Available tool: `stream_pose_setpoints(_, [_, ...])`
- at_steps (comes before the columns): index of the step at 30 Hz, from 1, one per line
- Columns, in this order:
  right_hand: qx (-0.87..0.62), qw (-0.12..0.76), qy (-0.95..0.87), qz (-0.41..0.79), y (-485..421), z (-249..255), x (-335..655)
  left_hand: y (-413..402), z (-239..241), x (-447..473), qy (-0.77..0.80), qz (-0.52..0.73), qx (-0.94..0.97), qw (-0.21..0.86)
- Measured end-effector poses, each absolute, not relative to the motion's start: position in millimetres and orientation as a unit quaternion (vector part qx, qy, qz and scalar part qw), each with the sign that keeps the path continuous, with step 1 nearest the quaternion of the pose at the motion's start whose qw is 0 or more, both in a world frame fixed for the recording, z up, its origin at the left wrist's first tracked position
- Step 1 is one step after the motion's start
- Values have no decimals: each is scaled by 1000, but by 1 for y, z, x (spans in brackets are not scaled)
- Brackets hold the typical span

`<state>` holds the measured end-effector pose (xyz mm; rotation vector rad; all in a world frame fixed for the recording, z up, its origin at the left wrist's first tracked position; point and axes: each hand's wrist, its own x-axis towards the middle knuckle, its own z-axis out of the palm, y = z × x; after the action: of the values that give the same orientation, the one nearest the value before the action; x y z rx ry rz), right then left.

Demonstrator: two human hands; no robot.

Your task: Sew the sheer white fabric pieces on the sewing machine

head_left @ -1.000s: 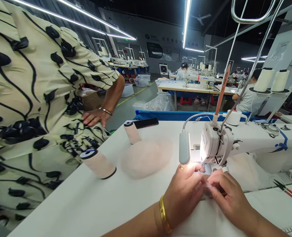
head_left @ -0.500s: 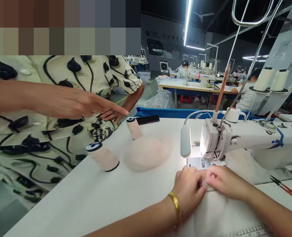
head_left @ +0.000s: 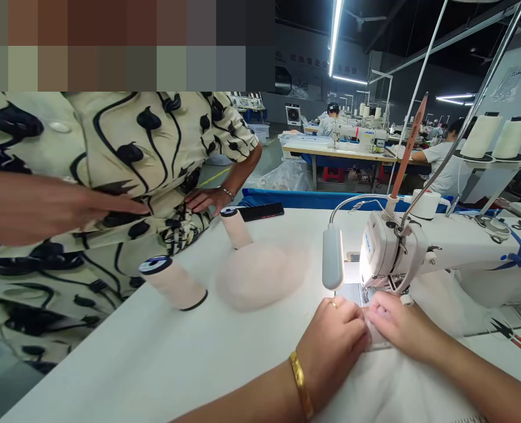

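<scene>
My left hand (head_left: 333, 343), with a gold bangle at the wrist, is closed in a pinch on a thin white fabric (head_left: 401, 382). Close beside it, the curled fingers of my right hand (head_left: 399, 325) grip the same fabric. Both hands lie just in front of the presser foot (head_left: 366, 294) of a white sewing machine (head_left: 387, 249). The cloth hangs over the table edge toward me and also spreads behind my right hand. My fingers hide the pinched edge. A lamp (head_left: 333, 258) lights the needle area.
Two thread cones (head_left: 174, 282) (head_left: 236, 228), a sheer beige fabric piece (head_left: 260, 276) and a black phone (head_left: 262, 211) lie on the white table (head_left: 225, 364). Thread snips (head_left: 518, 341) are at the right. A co-worker in a patterned shirt (head_left: 154, 147) stands at the left.
The co-worker's pointing hand has drawn back to the left, away from the thread cone. My hands stay together at the presser foot, still gripping the fabric. The view has shifted slightly.
</scene>
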<state>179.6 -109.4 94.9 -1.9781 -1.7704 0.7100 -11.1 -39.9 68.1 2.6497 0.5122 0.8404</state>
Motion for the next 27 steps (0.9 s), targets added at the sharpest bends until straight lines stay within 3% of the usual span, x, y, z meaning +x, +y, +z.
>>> stream_pose_setpoints(6, [-644,273,-637,325,-118,88,186,-32,78,-9,244,252,866,356])
stream_pose_setpoints(13, [-599,316,-623,392,-115,86,192,-26,82,-1,259,221,804,488])
stream_pose_setpoints(18, [-603,312,-613,404,-116,88,195,-28,84,0,287,212,770,529])
stream_pose_setpoints(27, [-606,324,-621,379,-117,85,195,-27,77,1,292,246,778,499])
